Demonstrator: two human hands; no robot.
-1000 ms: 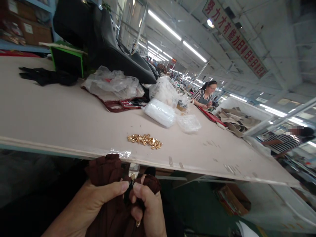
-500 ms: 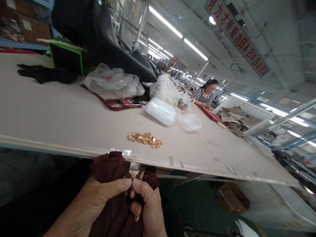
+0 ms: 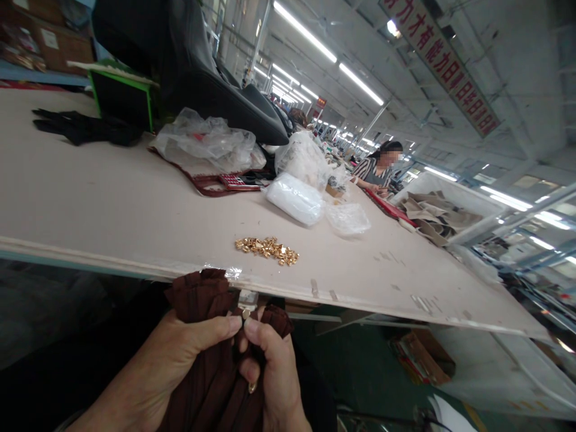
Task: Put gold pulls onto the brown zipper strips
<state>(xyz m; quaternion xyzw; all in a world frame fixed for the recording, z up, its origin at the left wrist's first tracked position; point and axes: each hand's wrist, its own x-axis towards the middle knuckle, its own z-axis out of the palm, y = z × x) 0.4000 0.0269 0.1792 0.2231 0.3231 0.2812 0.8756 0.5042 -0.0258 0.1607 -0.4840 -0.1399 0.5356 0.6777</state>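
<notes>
Both my hands are closed around a bundle of dark brown, strip-like fabric [image 3: 200, 294] at the table's front edge. My left hand [image 3: 186, 342] grips its left part, thumb stretched toward the middle. Closed on the right part, my right hand [image 3: 274, 360] brings its thumb tip close to the left one. Between the thumb tips a small gold metal piece [image 3: 246, 313] shows, just in front of a pale block-shaped fitting [image 3: 247, 299] at the table edge. Another gold piece [image 3: 252, 387] pokes out below my right fingers. A pile of small gold metal pieces [image 3: 267, 249] lies on the table beyond.
On the table [image 3: 112, 204] are clear plastic bags [image 3: 294, 198], a red calculator [image 3: 240, 182], a black glove-like item [image 3: 85, 127] and a large black bag [image 3: 216, 90]. A person [image 3: 378, 168] sits farther along it. Below stands a cardboard box [image 3: 427, 357].
The view has shifted slightly, so the table and pile sit a little higher in the picture. My hands keep nearly the same hold on the brown fabric.
</notes>
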